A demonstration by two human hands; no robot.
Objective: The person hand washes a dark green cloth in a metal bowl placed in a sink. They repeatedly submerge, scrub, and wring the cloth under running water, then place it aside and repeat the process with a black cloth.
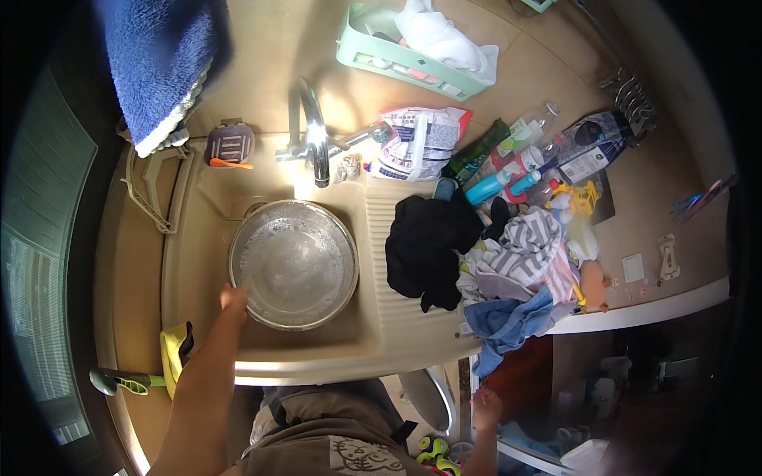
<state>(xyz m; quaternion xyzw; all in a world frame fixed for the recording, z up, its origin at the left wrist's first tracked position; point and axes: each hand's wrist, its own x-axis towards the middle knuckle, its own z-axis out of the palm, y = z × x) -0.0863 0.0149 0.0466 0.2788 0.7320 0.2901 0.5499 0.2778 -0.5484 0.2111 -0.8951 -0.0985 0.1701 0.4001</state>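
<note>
A round metal basin (292, 265) with sudsy water stands in the beige sink (363, 333) under a chrome faucet (317, 137). My left hand (234, 302) grips the basin's rim at its lower left. My right hand (487, 409) hangs below the counter's front edge, at the lower right, its fingers curled; whether it holds anything is unclear. On the ribbed drainboard (411, 333) lies a bunched black cloth (431, 247). Beside it is a pile of clothes, with a striped garment (530, 244) and a blue denim-like piece (506, 324).
Behind the drainboard stand a printed plastic bag (417, 143), several bottles (506, 154) and a green wall basket (411, 65). A blue towel (158, 65) hangs at the upper left. An orange-handled item (231, 163) lies by a soap dish (229, 143). A yellow cloth (174, 351) hangs left of the sink.
</note>
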